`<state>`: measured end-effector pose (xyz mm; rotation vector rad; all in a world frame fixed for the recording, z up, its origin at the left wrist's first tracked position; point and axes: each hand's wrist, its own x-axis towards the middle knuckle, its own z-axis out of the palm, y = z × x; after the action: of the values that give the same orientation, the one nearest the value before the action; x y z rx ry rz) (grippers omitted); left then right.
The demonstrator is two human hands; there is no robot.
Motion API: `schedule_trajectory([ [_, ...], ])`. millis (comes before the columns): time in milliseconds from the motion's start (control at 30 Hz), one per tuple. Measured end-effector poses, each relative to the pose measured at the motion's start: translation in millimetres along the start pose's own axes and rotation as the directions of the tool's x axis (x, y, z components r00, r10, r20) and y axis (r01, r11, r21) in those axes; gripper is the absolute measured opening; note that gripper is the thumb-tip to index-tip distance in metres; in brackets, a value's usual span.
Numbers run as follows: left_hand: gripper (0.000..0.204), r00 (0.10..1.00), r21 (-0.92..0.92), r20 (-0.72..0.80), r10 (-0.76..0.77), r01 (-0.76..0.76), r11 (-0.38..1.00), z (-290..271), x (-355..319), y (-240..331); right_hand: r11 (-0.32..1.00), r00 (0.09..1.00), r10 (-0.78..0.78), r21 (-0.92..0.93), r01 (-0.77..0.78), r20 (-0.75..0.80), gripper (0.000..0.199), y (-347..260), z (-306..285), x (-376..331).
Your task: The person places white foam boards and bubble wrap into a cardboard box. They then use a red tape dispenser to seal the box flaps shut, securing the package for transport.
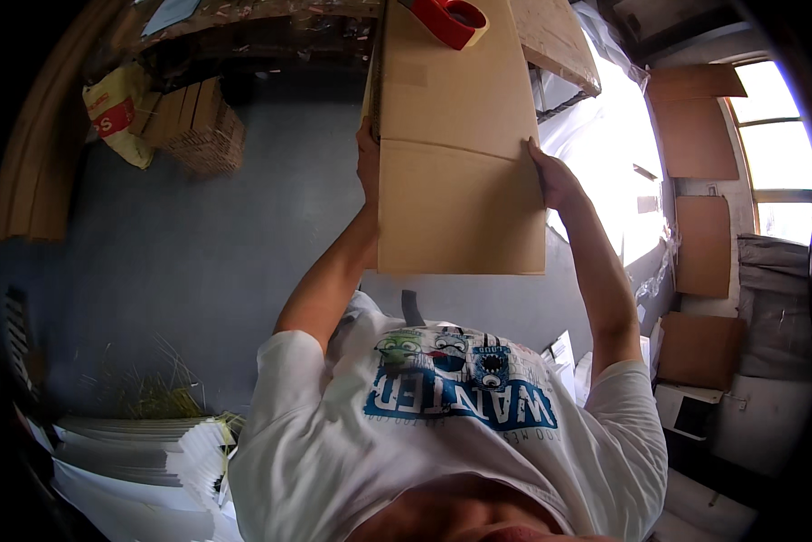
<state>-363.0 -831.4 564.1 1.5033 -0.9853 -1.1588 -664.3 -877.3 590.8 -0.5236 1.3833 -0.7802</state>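
Note:
A brown cardboard sheet or flattened box [464, 199] stretches away from me, with a crease running across it. My left hand [367, 164] grips its left edge, the fingers partly hidden behind the cardboard. At the right edge my right hand [555, 181] is closed on it, thumb on the top face and the other fingers mostly out of sight. Toward the far end, a red tape dispenser [454, 25] with a roll of tape lies on the cardboard. The near end juts out over the floor in front of my chest.
Under the cardboard's far part is a wooden table [559, 45]. Stacked cardboard pieces [198, 122] and a yellowish sack [118, 113] stand at the far left. White sheets [126, 461] are piled at the lower left. Bright plastic wrapping [614, 172] and cardboard panels [702, 244] line the right.

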Motion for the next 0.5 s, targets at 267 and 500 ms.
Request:
schedule_trajectory([
  [267, 0.066, 0.942, -0.047, 0.271, 0.2, -0.194, 0.98, -50, 34, -19, 0.788, 0.847, -0.499, -0.309, 0.532, 0.186, 0.092, 10, 26, -39],
  [500, 0.114, 0.858, 0.253, 0.482, 0.177, -0.33, 0.909, -67, 18, 55, 0.403, 0.806, -0.592, -0.87, 0.284, -0.012, 0.119, 38, 19, -27],
])
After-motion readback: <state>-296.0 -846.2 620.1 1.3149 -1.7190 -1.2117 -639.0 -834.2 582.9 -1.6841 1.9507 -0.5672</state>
